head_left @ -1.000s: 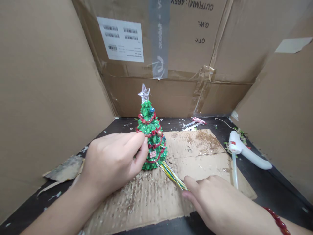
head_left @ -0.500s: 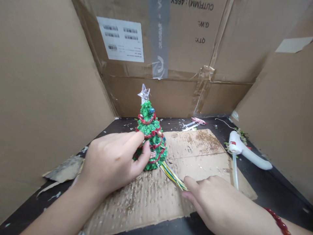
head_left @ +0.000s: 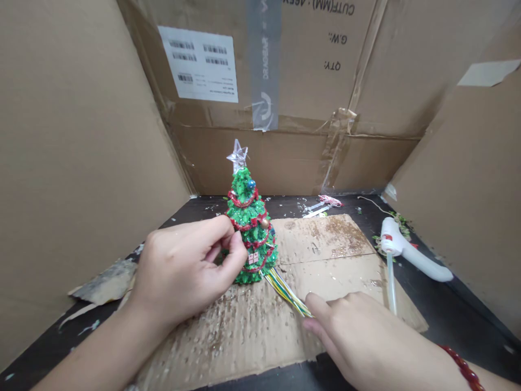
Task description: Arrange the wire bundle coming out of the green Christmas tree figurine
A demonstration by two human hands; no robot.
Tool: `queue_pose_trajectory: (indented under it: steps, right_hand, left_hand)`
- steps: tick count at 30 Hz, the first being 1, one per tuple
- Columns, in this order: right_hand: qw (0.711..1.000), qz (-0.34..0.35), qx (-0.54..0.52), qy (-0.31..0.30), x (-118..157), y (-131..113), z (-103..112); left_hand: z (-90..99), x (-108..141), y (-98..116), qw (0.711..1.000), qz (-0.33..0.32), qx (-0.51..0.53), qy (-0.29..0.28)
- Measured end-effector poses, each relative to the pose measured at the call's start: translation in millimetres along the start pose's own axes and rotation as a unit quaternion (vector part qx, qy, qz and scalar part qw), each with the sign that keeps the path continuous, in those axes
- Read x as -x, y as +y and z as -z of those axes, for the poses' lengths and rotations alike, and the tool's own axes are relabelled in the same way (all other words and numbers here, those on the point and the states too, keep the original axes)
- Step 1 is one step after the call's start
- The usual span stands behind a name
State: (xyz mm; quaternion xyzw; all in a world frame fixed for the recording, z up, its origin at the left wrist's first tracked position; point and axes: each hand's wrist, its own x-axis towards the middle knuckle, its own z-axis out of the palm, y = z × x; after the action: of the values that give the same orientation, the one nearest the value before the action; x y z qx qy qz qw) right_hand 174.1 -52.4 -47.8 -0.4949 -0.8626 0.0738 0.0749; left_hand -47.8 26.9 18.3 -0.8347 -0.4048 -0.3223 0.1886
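Cardboard box walls (head_left: pixel 81 163) are seen rising on three sides of a cardboard sheet (head_left: pixel 325 271), which is laid on a black table (head_left: pixel 448 320). The sheet is flecked with glue and green crumbs. Beyond its far edge, a scrap of red-and-white twine (head_left: pixel 330 200) and white strips (head_left: pixel 317 210) are lying on the table. Just right of the sheet, a white glue gun (head_left: pixel 407 252) is resting, with its clear glue stick (head_left: pixel 391 282) reaching down to the sheet's right edge. A torn cardboard scrap (head_left: pixel 106 281) is lying left of the sheet.

A green Christmas tree (head_left: pixel 252 228) is stood upright on the sheet, left of its middle and near its far edge. It is wound with red garland and topped by a clear star (head_left: pixel 237 156). A bundle of yellow, green and blue wires (head_left: pixel 287 292) is trailed from its base across the sheet, toward the near right.

The left hand (head_left: pixel 187 266) is curled narrowly at the tree's left side, with its fingertips against the foliage; whether anything is gripped cannot be told. The right hand (head_left: pixel 366 336) is kept loosely open on the sheet, with the wires' ends reaching the gap between forefinger and thumb. A red beaded bracelet (head_left: pixel 462 361) is worn on the right wrist.
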Motion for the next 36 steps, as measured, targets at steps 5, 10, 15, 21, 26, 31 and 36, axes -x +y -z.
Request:
queue_pose_trajectory:
  steps: [5, 10, 15, 21, 26, 31, 36]
  right_hand:
    - [1.000, -0.004, 0.013, -0.015, 0.5, -1.0, 1.9]
    - [1.000, 0.005, 0.022, -0.010, 1.7, -1.4, 1.9]
    - [1.000, 0.004, 0.017, 0.001, 1.6, -0.7, -0.2]
    - [1.000, 0.013, 0.018, 0.010, 2.2, 0.0, -1.8]
    - [1.000, 0.009, 0.006, 0.009, 2.5, 0.0, -2.1]
    - [1.000, 0.011, 0.023, 0.006, 1.4, -0.4, -1.5]
    - [1.000, 0.011, 0.016, 0.001, 0.8, -0.1, -0.9]
  left_hand:
    - [-0.3, 0.3, 0.8, 1.000, 0.006, 0.005, 0.006]
    - [-1.4, 0.6, -0.2, 1.000, 0.004, -0.004, 0.005]
    - [-5.3, -0.1, -1.5, 0.999, -0.034, -0.021, 0.010]
    - [-5.8, 1.2, -3.4, 0.997, -0.051, -0.050, -0.006]
    - [-6.0, 1.9, -3.5, 0.994, -0.070, -0.082, -0.010]
    - [-7.1, 3.6, -5.4, 0.991, -0.089, -0.105, -0.001]
    - [-3.0, 5.4, 0.3, 0.998, -0.031, -0.051, 0.027]
